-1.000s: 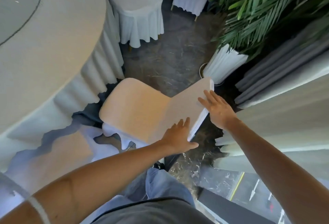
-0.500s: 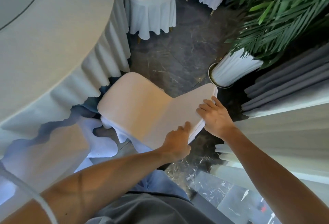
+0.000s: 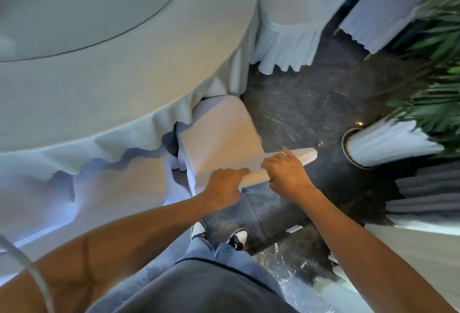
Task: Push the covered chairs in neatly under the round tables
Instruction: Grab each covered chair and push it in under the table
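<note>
A white-covered chair [image 3: 221,136] stands at the edge of the round table [image 3: 119,63], its seat front tucked under the hanging tablecloth. I look straight down on the top of its backrest, a pale bar running right. My left hand [image 3: 224,185] grips the backrest's left end, fingers curled over the top edge. My right hand [image 3: 286,173] holds the same top edge further right, index finger stretched along it. Both arms reach in from the bottom of the view.
Another covered chair [image 3: 288,26] stands at the table further back, and one more [image 3: 378,14] sits beyond it. A potted palm in a white-wrapped pot [image 3: 388,143] stands right, with pleated drapes [image 3: 428,193] behind. Dark marble floor [image 3: 311,103] lies between.
The chair has slid toward the table and its seat front now sits under the cloth. Both hands went from lying flat on the backrest to gripping its top edge.
</note>
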`<move>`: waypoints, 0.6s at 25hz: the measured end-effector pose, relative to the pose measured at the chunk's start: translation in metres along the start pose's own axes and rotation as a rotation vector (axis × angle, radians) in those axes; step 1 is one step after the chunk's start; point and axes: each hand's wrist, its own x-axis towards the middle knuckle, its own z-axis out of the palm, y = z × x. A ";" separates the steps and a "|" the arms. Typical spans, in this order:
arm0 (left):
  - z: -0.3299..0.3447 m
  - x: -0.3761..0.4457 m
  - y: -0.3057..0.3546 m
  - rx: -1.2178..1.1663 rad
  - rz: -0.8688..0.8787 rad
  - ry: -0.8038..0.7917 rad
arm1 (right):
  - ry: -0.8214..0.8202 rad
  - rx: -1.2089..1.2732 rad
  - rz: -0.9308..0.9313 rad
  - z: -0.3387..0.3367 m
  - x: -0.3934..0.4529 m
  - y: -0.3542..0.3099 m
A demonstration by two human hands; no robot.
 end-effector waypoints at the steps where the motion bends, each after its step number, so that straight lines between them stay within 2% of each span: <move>1: -0.006 -0.002 -0.012 0.021 -0.022 0.013 | 0.000 0.021 -0.017 -0.003 0.010 -0.011; 9: -0.023 -0.023 -0.066 0.103 -0.109 0.085 | -0.030 0.097 -0.103 -0.009 0.041 -0.068; 15: 0.011 -0.027 -0.063 0.017 -0.080 0.135 | -0.075 0.041 -0.147 -0.004 0.028 -0.055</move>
